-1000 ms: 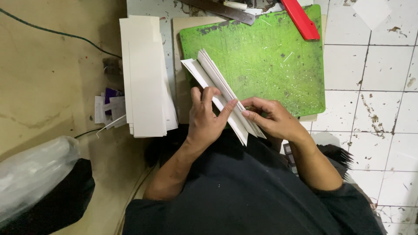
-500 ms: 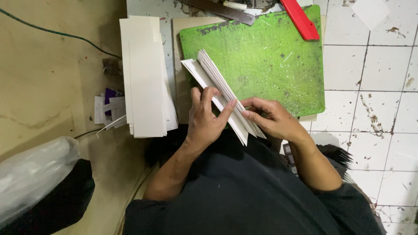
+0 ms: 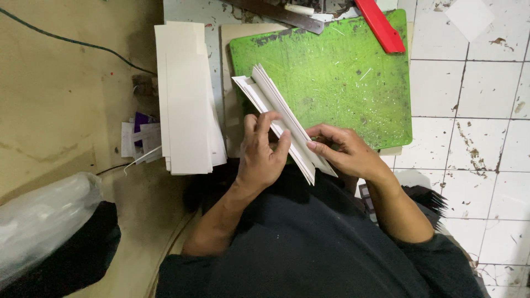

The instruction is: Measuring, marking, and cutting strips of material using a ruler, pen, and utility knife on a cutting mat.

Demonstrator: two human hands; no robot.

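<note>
White folded card (image 3: 281, 118) pinched by both hands (image 3: 264, 157) (image 3: 345, 152) over green mat's (image 3: 353, 77) near edge.

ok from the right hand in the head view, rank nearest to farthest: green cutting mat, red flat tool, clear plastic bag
1. Green cutting mat, just above the right hand.
2. Red flat tool, at the mat's top right corner.
3. Clear plastic bag, far across at lower left.

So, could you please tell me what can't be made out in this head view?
- Bundle of folded white card strips: its near end is covered by the left hand and right hand; the strip count is unclear.
- Metal ruler and red tool: cut off by the top edge.
- Clear plastic bag: contents blurred.
</note>
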